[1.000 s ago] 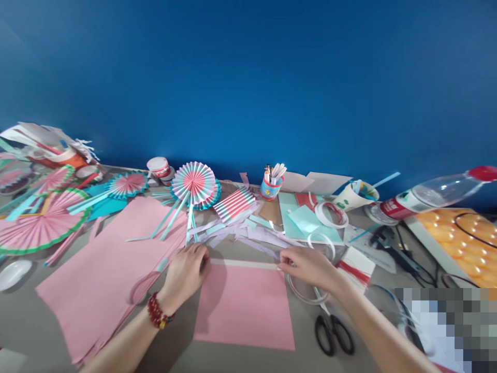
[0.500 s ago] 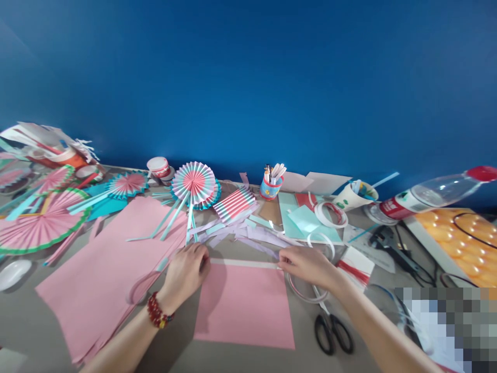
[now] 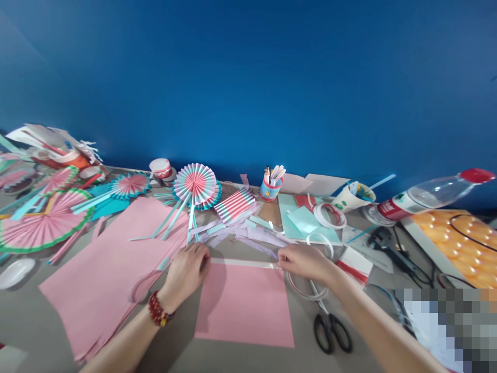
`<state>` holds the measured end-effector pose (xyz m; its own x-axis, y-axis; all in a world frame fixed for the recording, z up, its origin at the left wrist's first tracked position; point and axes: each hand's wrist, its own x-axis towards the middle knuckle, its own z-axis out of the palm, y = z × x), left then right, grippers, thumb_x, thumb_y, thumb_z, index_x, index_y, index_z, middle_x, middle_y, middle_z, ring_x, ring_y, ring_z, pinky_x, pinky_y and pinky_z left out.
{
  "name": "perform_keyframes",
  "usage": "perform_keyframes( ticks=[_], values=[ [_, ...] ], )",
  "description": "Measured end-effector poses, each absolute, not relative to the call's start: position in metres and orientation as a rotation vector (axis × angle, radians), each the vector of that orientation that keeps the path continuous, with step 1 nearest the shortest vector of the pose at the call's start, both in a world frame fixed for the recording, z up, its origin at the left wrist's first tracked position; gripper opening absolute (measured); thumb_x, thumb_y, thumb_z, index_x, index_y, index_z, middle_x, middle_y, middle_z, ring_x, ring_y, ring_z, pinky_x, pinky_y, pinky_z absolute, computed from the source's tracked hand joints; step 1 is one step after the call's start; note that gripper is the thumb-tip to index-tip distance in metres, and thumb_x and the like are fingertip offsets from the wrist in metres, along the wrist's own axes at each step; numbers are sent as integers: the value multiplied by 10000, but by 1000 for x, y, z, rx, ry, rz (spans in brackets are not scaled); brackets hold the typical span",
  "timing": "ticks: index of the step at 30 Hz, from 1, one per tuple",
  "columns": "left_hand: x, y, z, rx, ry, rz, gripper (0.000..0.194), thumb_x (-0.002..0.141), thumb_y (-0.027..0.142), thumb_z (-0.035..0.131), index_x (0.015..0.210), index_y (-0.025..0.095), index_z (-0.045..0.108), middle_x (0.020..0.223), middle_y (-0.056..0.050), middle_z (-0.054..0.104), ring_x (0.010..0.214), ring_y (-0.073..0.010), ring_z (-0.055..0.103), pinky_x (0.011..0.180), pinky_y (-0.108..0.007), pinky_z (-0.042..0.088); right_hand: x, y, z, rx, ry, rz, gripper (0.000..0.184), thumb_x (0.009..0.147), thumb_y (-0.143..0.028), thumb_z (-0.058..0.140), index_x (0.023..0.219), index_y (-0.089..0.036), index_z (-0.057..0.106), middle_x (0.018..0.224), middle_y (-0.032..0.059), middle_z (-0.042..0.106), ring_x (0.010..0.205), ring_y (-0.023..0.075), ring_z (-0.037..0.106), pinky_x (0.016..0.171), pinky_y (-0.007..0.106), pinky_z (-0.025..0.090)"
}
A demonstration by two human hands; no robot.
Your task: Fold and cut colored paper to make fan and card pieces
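A pink paper sheet (image 3: 244, 305) lies flat on the grey table in front of me. Along its far edge runs a pale strip (image 3: 243, 263), which looks like tape. My left hand (image 3: 187, 273), with a red bead bracelet at the wrist, is closed and pinches the strip's left end at the sheet's corner. My right hand (image 3: 305, 261) is closed and pinches the strip's right end. A white tape ring (image 3: 306, 291) lies just under my right wrist.
A stack of pink sheets (image 3: 104, 274) lies at the left. Black scissors (image 3: 332, 331) sit right of the sheet. Paper fans (image 3: 194, 182), cut strips (image 3: 248, 233), a pen cup (image 3: 271, 187), a paper cup (image 3: 352, 196) and a plastic bottle (image 3: 427, 196) crowd the back.
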<state>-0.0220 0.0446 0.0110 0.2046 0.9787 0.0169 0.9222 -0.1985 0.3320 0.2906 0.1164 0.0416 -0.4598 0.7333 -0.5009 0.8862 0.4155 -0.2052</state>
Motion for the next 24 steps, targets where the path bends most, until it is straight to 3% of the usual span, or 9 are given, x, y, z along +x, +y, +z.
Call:
perform_keyframes(
  ticks=[10,16,18,20,24],
  values=[
    [-27,44,11,2268,1794,306,126,859,93,484,818,203,529,826,-25,616,777,-203,591,693,-307,411,288,118,46,1372,2360,-620,168,850,-271,543,752,-229,674,832,17,715,830,212,650,609,251,356],
    [-14,25,16,2323,1783,324,183,950,171,403,1019,179,572,1006,-95,641,806,-222,629,691,-344,481,290,118,42,1363,2389,-613,171,844,-280,545,738,-229,668,845,10,712,841,204,644,622,247,359],
    [-2,19,21,2380,1642,347,238,967,190,389,1106,190,582,1067,-102,649,916,-231,638,786,-365,506,290,118,42,1360,2396,-615,167,842,-267,541,742,-230,670,841,7,712,831,196,643,623,245,358],
    [10,15,23,2494,1426,348,332,965,217,418,1281,206,520,1260,-110,605,1137,-254,581,952,-407,472,290,118,42,1359,2401,-616,166,843,-260,538,750,-229,673,831,8,712,817,192,642,618,243,358],
    [23,19,11,2671,1058,237,650,949,453,476,1503,192,259,1567,-103,297,1438,-281,271,1181,-458,226,289,117,45,1367,2403,-617,174,849,-275,542,747,-226,674,805,12,709,798,193,641,609,242,358]
  ],
)
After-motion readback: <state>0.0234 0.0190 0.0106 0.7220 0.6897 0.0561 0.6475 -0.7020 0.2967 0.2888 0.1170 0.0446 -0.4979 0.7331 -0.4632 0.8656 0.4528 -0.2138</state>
